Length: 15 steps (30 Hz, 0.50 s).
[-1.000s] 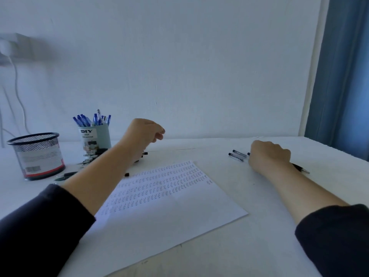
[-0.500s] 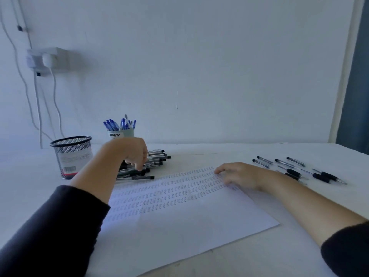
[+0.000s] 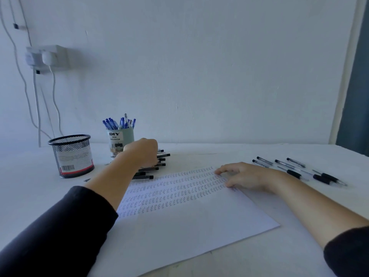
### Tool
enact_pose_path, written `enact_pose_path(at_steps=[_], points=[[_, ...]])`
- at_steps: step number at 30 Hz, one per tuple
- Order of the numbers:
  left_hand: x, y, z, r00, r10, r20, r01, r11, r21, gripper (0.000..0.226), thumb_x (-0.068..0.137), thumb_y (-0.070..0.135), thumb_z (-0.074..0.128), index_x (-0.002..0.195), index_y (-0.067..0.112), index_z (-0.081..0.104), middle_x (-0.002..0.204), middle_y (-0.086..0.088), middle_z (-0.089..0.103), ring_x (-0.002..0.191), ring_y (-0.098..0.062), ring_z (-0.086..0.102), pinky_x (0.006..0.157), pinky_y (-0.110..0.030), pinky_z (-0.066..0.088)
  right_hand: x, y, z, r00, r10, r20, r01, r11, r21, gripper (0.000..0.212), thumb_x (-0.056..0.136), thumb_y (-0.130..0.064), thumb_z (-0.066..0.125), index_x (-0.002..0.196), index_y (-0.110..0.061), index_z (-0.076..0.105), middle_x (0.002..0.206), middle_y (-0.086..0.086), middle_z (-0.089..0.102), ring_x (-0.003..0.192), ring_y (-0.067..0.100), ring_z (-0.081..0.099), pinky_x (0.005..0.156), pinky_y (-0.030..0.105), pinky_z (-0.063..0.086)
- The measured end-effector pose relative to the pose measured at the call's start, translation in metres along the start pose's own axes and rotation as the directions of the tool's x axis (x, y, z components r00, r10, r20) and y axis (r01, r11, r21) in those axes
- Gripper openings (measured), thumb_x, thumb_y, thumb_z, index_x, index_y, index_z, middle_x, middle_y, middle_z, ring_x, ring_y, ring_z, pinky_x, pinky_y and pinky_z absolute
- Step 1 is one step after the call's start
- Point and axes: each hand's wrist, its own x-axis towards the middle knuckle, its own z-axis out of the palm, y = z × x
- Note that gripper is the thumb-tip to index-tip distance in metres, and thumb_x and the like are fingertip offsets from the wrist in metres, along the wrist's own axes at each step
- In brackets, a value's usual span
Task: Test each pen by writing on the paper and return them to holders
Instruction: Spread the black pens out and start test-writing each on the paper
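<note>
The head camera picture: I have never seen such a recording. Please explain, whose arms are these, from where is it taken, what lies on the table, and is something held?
No machine here: a person wears a camera on the head, looking down at their own arms. The left hand reaches into a pile of black pens; its fingers are hidden, so a grip cannot be confirmed. The right hand rests flat on the paper, which carries rows of test writing. Behind stand a mesh holder and a cup holder with blue pens. More pens lie loose at the right.

On the counter, the paper lies in front, the pen pile and two holders behind-left, loose pens to its right.
</note>
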Motion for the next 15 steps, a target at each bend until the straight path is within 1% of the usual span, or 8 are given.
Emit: enact_pose_path(at_steps=[2,4,5,7,9,10,12,15], points=[[0.005,-0.002,0.001,0.997,0.009,-0.076,-0.010,1.000,-0.019,0.013,0.095,0.013,0.043,0.091,0.011,0.055,0.085,-0.005,0.060,0.079,-0.022,0.060,0.074,-0.037,0.055,0.001,0.001,0.000,1.000,-0.001,0.002,0.001,1.000,0.006,0.037,0.085,-0.011,0.059,0.108,-0.041,0.056,0.141,-0.004,0.044,0.125,0.011,0.044,0.108,0.028,0.032],[0.004,-0.001,-0.002,0.979,0.042,-0.201,-0.065,0.991,-0.113,0.017,0.101,0.018,0.037,0.095,0.010,0.051,0.082,-0.007,0.059,0.071,-0.022,0.058,0.069,-0.037,0.054,0.000,0.001,0.000,1.000,0.000,0.007,0.000,1.000,0.013,0.037,0.085,-0.011,0.059,0.109,-0.040,0.056,0.142,-0.006,0.043,0.127,0.010,0.042,0.108,0.027,0.031],[0.001,0.002,-0.005,0.954,0.069,-0.291,-0.125,0.976,-0.177,0.019,0.103,0.021,0.035,0.097,0.010,0.050,0.079,-0.008,0.059,0.066,-0.022,0.055,0.064,-0.036,0.051,-0.001,0.001,-0.001,1.000,0.001,0.006,-0.001,1.000,0.011,0.038,0.085,-0.011,0.059,0.111,-0.039,0.057,0.143,-0.006,0.042,0.128,0.010,0.041,0.108,0.026,0.031],[-0.007,0.013,-0.012,0.866,0.114,-0.487,-0.264,0.931,-0.251,0.023,0.103,0.024,0.034,0.103,0.010,0.052,0.077,-0.009,0.058,0.063,-0.024,0.052,0.057,-0.032,0.043,-0.002,-0.001,-0.001,1.000,0.007,0.002,-0.007,1.000,-0.003,0.042,0.085,-0.011,0.059,0.118,-0.036,0.057,0.144,-0.008,0.041,0.129,0.010,0.040,0.106,0.024,0.030],[-0.015,0.024,-0.017,0.793,0.095,-0.602,-0.307,0.915,-0.260,0.027,0.102,0.029,0.034,0.106,0.013,0.055,0.078,-0.007,0.056,0.066,-0.025,0.053,0.053,-0.027,0.036,-0.004,-0.003,-0.002,1.000,0.008,-0.004,-0.008,1.000,-0.014,0.044,0.086,-0.011,0.059,0.122,-0.035,0.057,0.144,-0.009,0.041,0.130,0.009,0.039,0.103,0.023,0.029],[-0.019,0.030,-0.019,0.781,0.074,-0.620,-0.295,0.919,-0.262,0.029,0.102,0.034,0.034,0.104,0.016,0.056,0.078,-0.004,0.054,0.066,-0.024,0.053,0.050,-0.024,0.033,-0.005,-0.003,-0.002,1.000,0.007,-0.005,-0.007,1.000,-0.020,0.044,0.086,-0.011,0.059,0.123,-0.035,0.056,0.145,-0.010,0.040,0.130,0.009,0.038,0.103,0.023,0.029],[-0.025,0.040,-0.020,0.808,0.040,-0.588,-0.227,0.941,-0.249,0.036,0.097,0.049,0.038,0.094,0.020,0.060,0.080,0.002,0.053,0.065,-0.018,0.053,0.049,-0.021,0.027,-0.007,-0.004,-0.003,1.000,0.006,-0.003,-0.006,0.999,-0.038,0.045,0.086,-0.012,0.058,0.125,-0.036,0.055,0.146,-0.011,0.038,0.132,0.009,0.036,0.101,0.022,0.028],[-0.030,0.051,-0.017,0.840,0.042,-0.541,-0.146,0.978,-0.150,0.052,0.086,0.066,0.044,0.080,0.018,0.063,0.084,0.005,0.057,0.069,-0.015,0.053,0.051,-0.020,0.025,-0.008,-0.004,-0.003,1.000,0.012,-0.003,-0.012,0.999,-0.051,0.046,0.086,-0.014,0.059,0.126,-0.037,0.054,0.146,-0.011,0.038,0.133,0.010,0.035,0.099,0.022,0.028]])
